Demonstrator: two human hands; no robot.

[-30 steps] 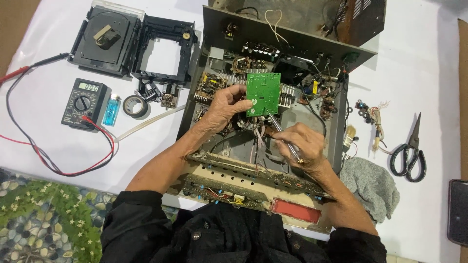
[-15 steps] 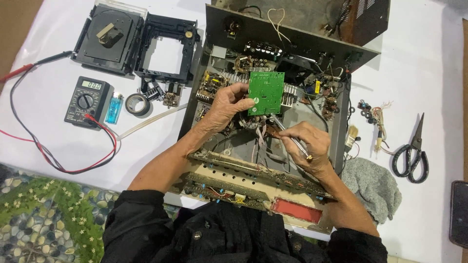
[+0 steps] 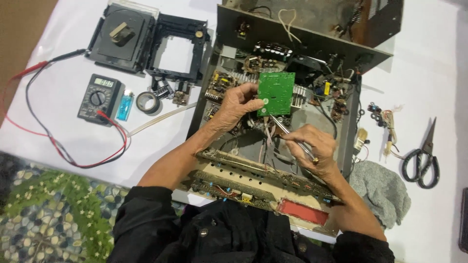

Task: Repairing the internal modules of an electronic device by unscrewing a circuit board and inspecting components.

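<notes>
Nearest, the chassis [image 3: 292, 146] front rail ran close under both wrists, leaving little room inside its walls. The right hand [image 3: 314, 146] was closed around a slim metal tool [image 3: 287, 130], its tip angled up toward the green circuit board [image 3: 276, 93]. The left hand [image 3: 236, 104] pinched that board's lower left edge, holding it upright above the heatsink. Farther out, open white cloth [image 3: 73, 141] held a multimeter [image 3: 99, 96] left and scissors [image 3: 423, 158] right.
</notes>
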